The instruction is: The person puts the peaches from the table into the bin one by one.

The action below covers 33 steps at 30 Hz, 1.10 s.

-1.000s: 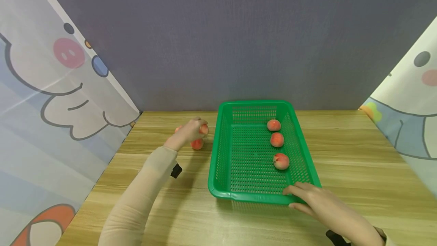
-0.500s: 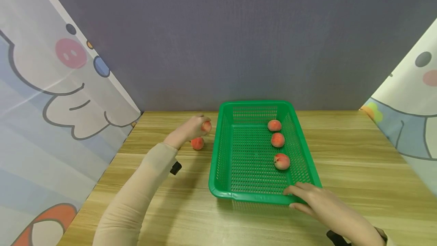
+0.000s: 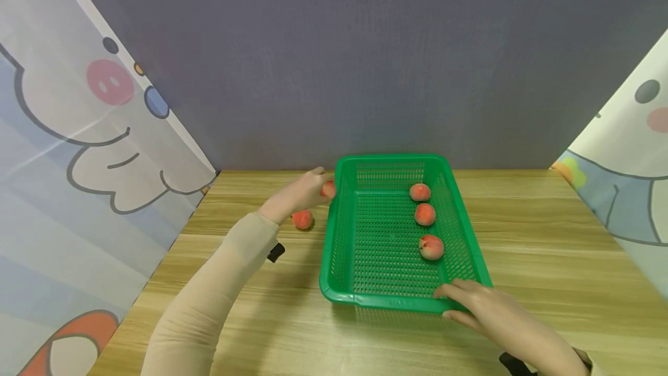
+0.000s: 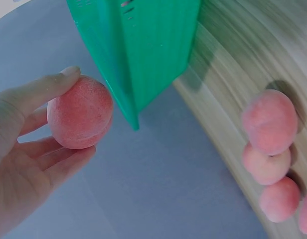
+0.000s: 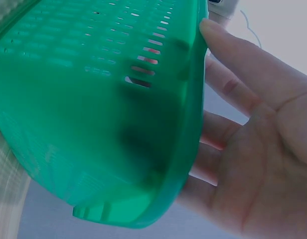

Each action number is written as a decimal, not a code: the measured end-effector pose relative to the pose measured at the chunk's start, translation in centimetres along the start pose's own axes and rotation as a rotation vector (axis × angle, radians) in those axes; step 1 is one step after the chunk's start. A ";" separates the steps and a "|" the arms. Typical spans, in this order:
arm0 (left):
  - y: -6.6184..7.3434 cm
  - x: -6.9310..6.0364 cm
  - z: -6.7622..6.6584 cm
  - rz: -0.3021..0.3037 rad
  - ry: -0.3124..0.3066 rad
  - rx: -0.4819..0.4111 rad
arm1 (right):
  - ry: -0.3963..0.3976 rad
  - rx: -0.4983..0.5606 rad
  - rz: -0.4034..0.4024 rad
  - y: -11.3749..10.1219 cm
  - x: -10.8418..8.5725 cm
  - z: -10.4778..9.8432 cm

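My left hand (image 3: 302, 190) holds a pink-red peach (image 4: 79, 112) between thumb and fingers, raised beside the left rim of a green plastic basket (image 3: 327, 260). Past the fingertips only part of that fruit shows in the head view. My right hand (image 3: 482, 306) grips the basket's near right corner, the thumb on the outer side and the fingers over the rim. Inside, along the right side, lie three peaches: a far one (image 3: 420, 192), a middle one (image 3: 425, 214) and a near one (image 3: 431, 247).
More peaches (image 4: 270, 122) lie close together on the wooden table (image 3: 543, 237), left of the basket; my left hand and arm hide most of them in the head view. A grey panel (image 3: 386, 62) stands behind the table, with cartoon-print cloths (image 3: 104, 190) at the sides.
My left hand has lifted the peach from beside the others and carried it right, up to the basket's left rim. My right hand has stayed on the near right corner.
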State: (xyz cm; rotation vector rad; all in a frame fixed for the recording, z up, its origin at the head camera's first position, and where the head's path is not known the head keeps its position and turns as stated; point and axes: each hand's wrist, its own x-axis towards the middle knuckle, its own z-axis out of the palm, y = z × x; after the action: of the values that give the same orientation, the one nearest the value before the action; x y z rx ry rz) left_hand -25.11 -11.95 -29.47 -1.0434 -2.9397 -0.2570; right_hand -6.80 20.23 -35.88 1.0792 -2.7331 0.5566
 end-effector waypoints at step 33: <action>5.2 3.8 -0.2 0.101 -0.087 0.004 | 0.017 0.025 -0.025 0.0 0.0 0.0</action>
State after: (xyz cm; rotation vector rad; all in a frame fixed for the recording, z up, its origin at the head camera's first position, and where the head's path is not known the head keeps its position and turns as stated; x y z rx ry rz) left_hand -24.81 -5.67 -28.25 -1.2284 -2.9494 -0.2088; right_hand -6.83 20.25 -35.90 1.1074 -2.7017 0.5953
